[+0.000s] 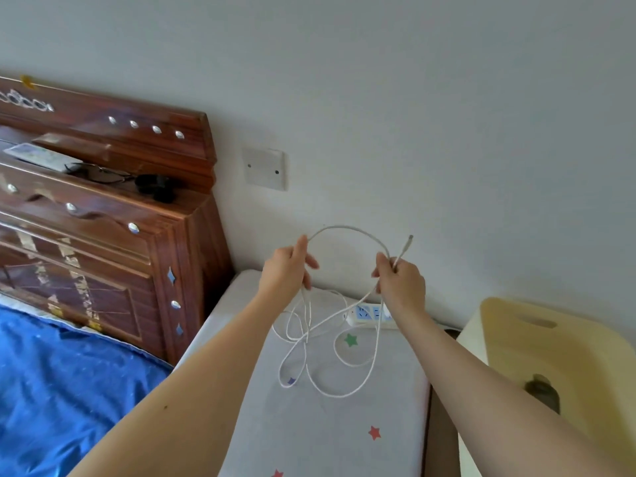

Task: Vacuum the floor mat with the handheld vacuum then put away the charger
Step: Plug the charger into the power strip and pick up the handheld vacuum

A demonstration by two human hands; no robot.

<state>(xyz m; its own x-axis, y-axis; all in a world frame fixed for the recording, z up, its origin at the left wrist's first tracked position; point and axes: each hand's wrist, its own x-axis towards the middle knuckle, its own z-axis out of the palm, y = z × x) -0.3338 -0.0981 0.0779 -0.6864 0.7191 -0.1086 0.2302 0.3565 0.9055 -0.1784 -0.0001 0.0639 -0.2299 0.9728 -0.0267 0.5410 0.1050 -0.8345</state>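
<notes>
Head view: a thin white charger cable (344,227) is held up in front of a pale grey wall, stretched in an arc between both hands. It is pinched by the left hand (288,266) between thumb and curled fingers at the left end of the arc. The right hand (402,284) is closed around the cable at the other end, and a short length ending in a small white connector (409,239) sticks up out of the fist. Below the hands the rest of the cable hangs down in several loose loops, the lowest of which lie on a pale grey padded surface printed with coloured stars (327,432).

A white power strip with blue-marked sockets (368,318) is seen at the far end of that surface, against the wall, just below the right hand; whether the cable is plugged into it cannot be told. A blank white wall plate (264,169) is fixed to the wall above. A carved red-brown wooden headboard with silver studs (113,228) stands to the left, with a pair of dark-framed glasses (99,174) and a small black object (155,188) on its ledge. A blue bed cover (51,390) is spread below it. A pale yellow plastic tub (557,352) is seen at the right.
</notes>
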